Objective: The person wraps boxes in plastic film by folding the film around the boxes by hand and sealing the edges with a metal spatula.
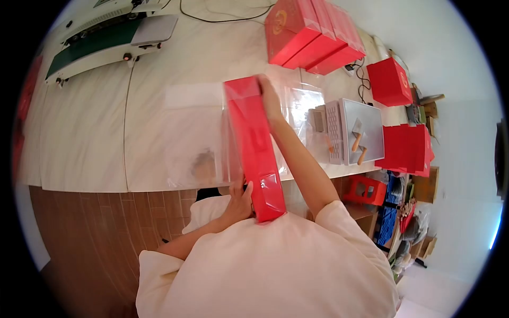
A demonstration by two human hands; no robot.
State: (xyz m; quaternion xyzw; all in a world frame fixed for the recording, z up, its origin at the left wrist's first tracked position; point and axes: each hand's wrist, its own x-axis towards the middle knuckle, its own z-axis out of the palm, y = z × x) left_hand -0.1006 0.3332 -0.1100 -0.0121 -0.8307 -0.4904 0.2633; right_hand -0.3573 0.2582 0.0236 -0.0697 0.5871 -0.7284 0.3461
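Observation:
A long red box [252, 127] stands on its narrow side, one end over the table and the other against my chest. Clear plastic wrap [185, 127] covers part of it and spreads over the table to its left. My left hand [239, 204] grips the near end from the left, fingers pressed on the side. Around the far end, my right hand [270, 98] is closed from the right; its fingertips are partly hidden behind the box. More clear plastic [305, 103] lies beside my right forearm.
A conveyor-type machine [101, 47] stands at the back left. Stacked red boxes [313, 37] sit at the back, with a single red box [389, 81] and more red packaging [405, 148] on the right. Wooden-handled tools [357, 139] lie on a metal-topped case [374, 124]. Below is a red stool [364, 191].

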